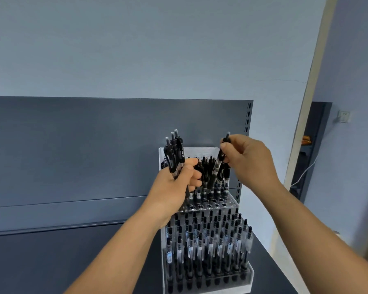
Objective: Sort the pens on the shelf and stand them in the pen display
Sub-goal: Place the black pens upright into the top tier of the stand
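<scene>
Pens (208,242) fill the near, lower tiers of the clear pen display (250,276), which sits at about five o'clock on the dark shelf (51,262); they stand upright, packed row on row, caps up. Above and behind them the top tier shows a front row of empty holes (208,205) at roughly the centre of view, with more pens standing in the rows behind.

Over that top tier both hands work. The left hand (176,183), at about nine o'clock from the empty holes, has its fingers curled round a bundle of black pens (174,153) whose tops stick up past the knuckles toward twelve o'clock. The right hand (249,158), at about two o'clock from the holes, pinches a single pen (221,158) near its upper end between thumb and fingertips; the pen hangs tip down, slightly tilted, its lower end among the standing pens of the top tier. Whether its tip is already in a hole is hidden.

Farther off stand the shelf's back panel (94,145) and the blue wall (157,49).

The step in hand looks like seating one pen in the top tier. Next, I judge, the pen must be straightened, pressed into a free hole, then another drawn from the bundle.
</scene>
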Action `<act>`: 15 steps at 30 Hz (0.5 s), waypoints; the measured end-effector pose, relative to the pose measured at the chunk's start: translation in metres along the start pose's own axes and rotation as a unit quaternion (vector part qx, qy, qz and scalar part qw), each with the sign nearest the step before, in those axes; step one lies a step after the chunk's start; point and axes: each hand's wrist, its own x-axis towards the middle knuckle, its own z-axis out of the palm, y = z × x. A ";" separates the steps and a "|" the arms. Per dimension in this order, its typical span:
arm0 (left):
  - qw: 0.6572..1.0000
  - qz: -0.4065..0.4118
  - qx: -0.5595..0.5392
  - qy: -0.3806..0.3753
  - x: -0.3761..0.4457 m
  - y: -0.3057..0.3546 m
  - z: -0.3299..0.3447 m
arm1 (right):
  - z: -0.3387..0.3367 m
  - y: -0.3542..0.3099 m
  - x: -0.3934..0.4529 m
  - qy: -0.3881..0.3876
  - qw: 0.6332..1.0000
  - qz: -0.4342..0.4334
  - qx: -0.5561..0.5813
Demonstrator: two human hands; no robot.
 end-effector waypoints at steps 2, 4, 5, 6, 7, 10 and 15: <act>1.000 0.004 0.003 -0.012 -0.001 -0.001 0.000 | 0.006 0.008 -0.002 -0.009 1.000 0.002 -0.023; 1.000 0.006 0.005 -0.019 -0.001 -0.003 0.000 | 0.012 0.013 -0.003 -0.021 0.999 -0.004 -0.040; 1.000 0.006 0.006 -0.020 -0.001 -0.003 0.000 | 0.014 0.015 -0.003 -0.032 0.998 -0.006 -0.051; 1.000 0.006 0.006 -0.021 -0.001 -0.004 0.000 | 0.016 0.017 -0.003 -0.045 0.997 -0.005 -0.064; 1.000 0.005 0.004 -0.022 0.000 -0.004 -0.001 | 0.019 0.018 -0.003 -0.060 0.995 -0.004 -0.081; 1.000 -0.002 -0.001 -0.030 0.000 -0.005 -0.003 | 0.025 0.019 -0.004 -0.101 0.988 0.006 -0.120; 0.999 -0.008 0.001 -0.047 -0.001 -0.006 -0.004 | 0.027 0.021 -0.006 -0.147 0.975 0.047 -0.162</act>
